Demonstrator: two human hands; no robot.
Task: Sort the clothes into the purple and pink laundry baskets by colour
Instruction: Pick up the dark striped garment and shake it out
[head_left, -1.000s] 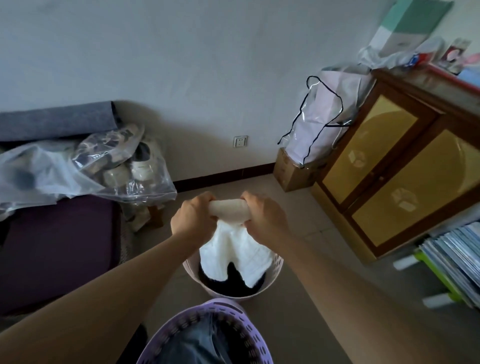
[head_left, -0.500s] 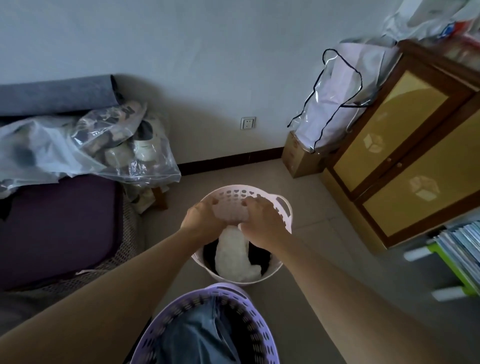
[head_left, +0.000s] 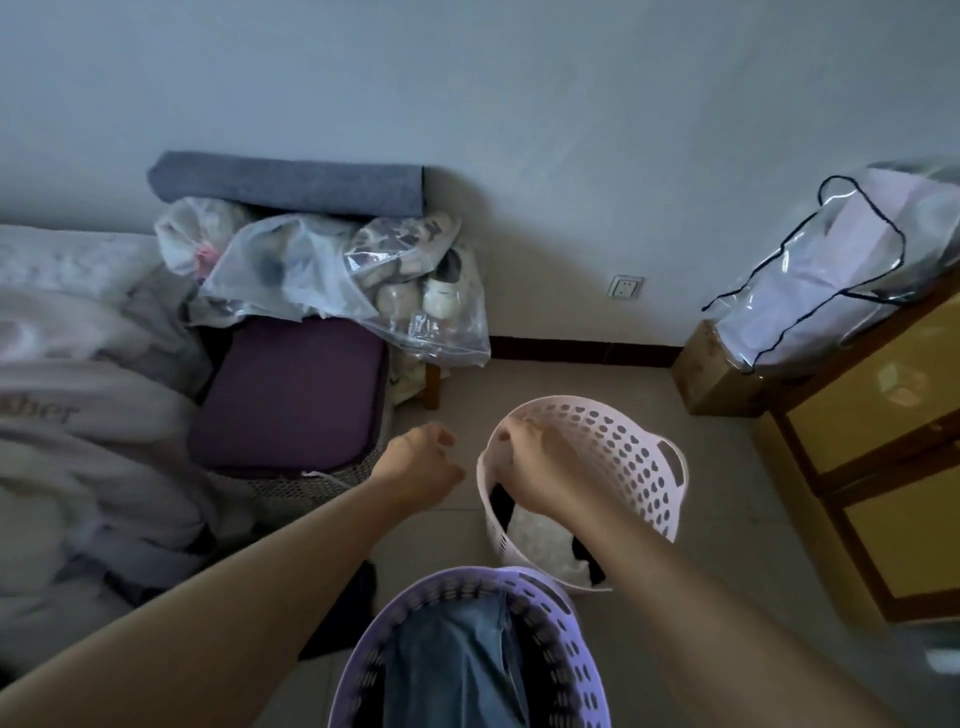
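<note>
Grey bedding (head_left: 78, 415) reads "sher"; right hand (head_left: 530, 467) grips pink basket (head_left: 649, 467), left hand (head_left: 421, 462) loose.

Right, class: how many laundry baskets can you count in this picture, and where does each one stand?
2. The pink basket stands on the floor ahead, under the right hand. The purple basket is nearest the camera at the bottom edge, partly cut off. No others show.

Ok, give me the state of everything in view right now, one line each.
Pink basket: upright on the floor, holds white and dark clothes.
White garment: lying inside the pink basket.
Purple basket: upright, holds a blue garment.
Right hand: at the pink basket's near rim; grip unclear.
Left hand: loosely curled, holds nothing.
Cabinet: doors closed.
</note>
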